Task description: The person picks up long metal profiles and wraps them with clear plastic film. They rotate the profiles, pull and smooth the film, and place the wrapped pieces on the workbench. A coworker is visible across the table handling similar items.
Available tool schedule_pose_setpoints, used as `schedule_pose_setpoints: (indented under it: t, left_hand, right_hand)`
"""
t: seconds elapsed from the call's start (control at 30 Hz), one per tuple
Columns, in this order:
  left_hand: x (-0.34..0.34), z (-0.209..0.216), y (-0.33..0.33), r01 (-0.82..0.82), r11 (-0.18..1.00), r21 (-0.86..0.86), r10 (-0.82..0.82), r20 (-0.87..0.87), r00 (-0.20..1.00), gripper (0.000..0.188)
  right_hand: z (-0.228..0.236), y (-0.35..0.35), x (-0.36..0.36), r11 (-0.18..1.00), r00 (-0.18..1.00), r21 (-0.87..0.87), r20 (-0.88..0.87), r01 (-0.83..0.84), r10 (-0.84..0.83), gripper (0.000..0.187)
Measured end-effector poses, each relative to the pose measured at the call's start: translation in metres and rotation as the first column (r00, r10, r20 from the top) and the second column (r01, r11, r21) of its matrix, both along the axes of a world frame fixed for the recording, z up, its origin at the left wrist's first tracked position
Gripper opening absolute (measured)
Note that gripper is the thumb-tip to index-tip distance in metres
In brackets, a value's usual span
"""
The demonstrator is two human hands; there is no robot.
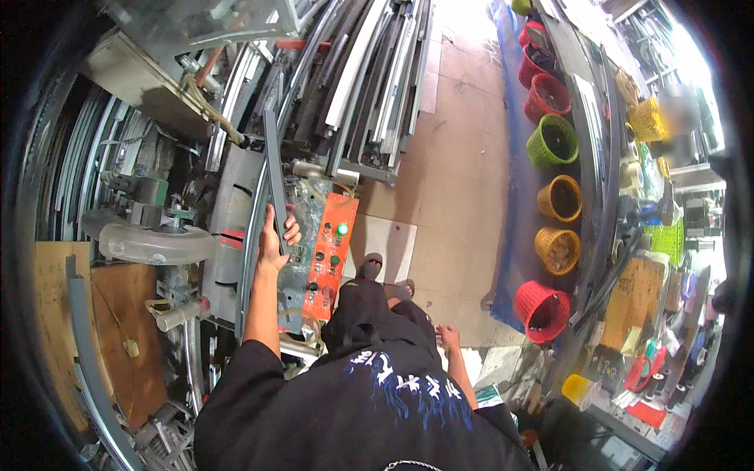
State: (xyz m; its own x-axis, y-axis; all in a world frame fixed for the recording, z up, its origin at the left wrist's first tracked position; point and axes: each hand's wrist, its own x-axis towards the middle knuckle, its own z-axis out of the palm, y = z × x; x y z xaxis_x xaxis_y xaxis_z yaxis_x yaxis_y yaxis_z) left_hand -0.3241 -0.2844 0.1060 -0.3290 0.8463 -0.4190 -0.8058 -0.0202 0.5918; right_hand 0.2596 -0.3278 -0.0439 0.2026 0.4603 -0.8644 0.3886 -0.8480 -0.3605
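My left hand (pixel 279 235) is closed around a long dark grey metal profile (pixel 273 161), with the thumb on one side and the fingers wrapped over the other. The profile stretches away from me above the machine bed, beside a longer curved-looking rail (pixel 253 259). Just right of that hand is an orange control panel (pixel 330 251) with several knobs and a lit green button (pixel 342 229). My right hand (pixel 448 337) hangs low beside my body, its fingers loosely bent and apart, with nothing visible in it.
Left of the bed sits a machine part with a rounded translucent guard (pixel 149 239). Many metal profiles (pixel 369 71) lie stacked ahead. Along the right, coloured baskets (pixel 542 308) line a blue sheet (pixel 510 235), beside a cluttered bench (pixel 628 377). Tiled floor (pixel 459 180) runs between.
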Motion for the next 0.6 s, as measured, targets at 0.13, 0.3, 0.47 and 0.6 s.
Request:
schedule_pose_setpoints:
  t: [0.13, 0.3, 0.47, 0.6]
  left_hand:
    - [0.030, 0.019, 0.012, 0.106, 0.977, 0.183, -0.144, 0.208, 0.968, 0.060]
    - [0.060, 0.025, 0.022, 0.103, 0.969, 0.225, -0.178, 0.343, 0.922, 0.059]
    - [0.079, 0.020, 0.034, 0.138, 0.961, 0.242, -0.228, 0.400, 0.887, 0.058]
    - [0.092, 0.014, 0.039, 0.186, 0.966, 0.179, -0.247, 0.429, 0.869, 0.063]
  right_hand:
    - [-0.002, 0.003, -0.003, 1.000, 1.000, 0.006, -0.018, -0.002, 0.002, 0.037]
    - [-0.001, 0.003, -0.007, 1.000, 1.000, 0.023, -0.018, 0.011, -0.011, 0.035]
    - [-0.010, 0.002, -0.003, 0.999, 1.000, 0.023, 0.014, 0.026, -0.026, 0.035]
    - [-0.016, 0.002, 0.000, 0.998, 0.999, 0.048, 0.015, -0.029, 0.029, 0.036]
